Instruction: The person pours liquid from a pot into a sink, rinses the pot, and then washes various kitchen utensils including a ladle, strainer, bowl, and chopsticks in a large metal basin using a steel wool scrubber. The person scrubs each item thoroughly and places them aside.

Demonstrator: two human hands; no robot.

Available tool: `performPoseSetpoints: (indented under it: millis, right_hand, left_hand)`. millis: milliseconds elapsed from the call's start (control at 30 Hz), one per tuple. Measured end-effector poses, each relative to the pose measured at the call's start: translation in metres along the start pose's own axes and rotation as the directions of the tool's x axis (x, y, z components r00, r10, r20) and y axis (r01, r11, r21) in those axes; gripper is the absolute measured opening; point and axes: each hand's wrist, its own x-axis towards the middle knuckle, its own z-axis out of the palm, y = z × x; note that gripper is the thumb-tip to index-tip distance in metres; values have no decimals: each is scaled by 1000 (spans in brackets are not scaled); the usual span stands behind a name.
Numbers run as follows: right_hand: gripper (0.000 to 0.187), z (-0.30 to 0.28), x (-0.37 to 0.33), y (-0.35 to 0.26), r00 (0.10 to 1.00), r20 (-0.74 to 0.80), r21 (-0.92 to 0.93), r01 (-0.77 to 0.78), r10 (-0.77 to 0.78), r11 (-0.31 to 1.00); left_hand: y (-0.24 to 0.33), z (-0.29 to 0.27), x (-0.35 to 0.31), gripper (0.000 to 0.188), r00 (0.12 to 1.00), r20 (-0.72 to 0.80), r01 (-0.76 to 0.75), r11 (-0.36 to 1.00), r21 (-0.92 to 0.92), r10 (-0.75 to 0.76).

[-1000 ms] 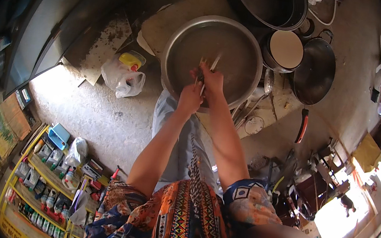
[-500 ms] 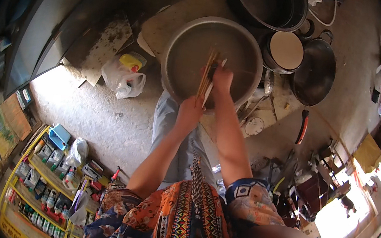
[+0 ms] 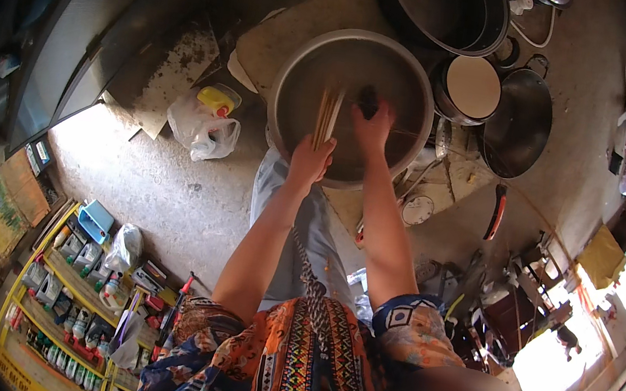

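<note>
A wide metal basin point(image 3: 290, 64) of cloudy water stands in front of me. My left hand point(image 3: 310, 162), at its near rim, is closed round the lower ends of a bundle of chopsticks point(image 3: 327, 116). Their other ends point away over the water. To the right, above the basin, my right hand point(image 3: 373, 129) grips a small dark scrubbing pad point(image 3: 368, 101), whose exact kind is hard to make out. The pad and the chopsticks are apart.
Beyond the basin sit a large black pan point(image 3: 438, 37), a pot with a pale round top point(image 3: 470, 88) and a long-handled wok point(image 3: 519, 124). On the left floor lies a plastic bag point(image 3: 213, 140) beside a yellow bottle point(image 3: 217, 100). A yellow shelf point(image 3: 69, 277) holds several bottles.
My right hand has moved off the chopsticks to the right with the dark pad. My left hand has shifted slightly left and nearer the rim, and the bundle now stands more upright in view.
</note>
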Motion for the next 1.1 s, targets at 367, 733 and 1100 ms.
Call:
performPoseSetpoints:
  millis: [367,733,1100]
  right_hand:
    - [46,5,-13,7,667,490,657,-705,561,266]
    - [32,-3,-19,-53,535,739,480,-845,410,237]
    - [26,-21,-20,-62,651,641,645,-744,407,173]
  left_hand:
    - [0,9,3,30,989,-116,-86,995,47,91]
    - [3,-2,6,38,1000,5,-3,969,245,1]
    - [-13,6,-21,38,981,102,-185,963,194,167]
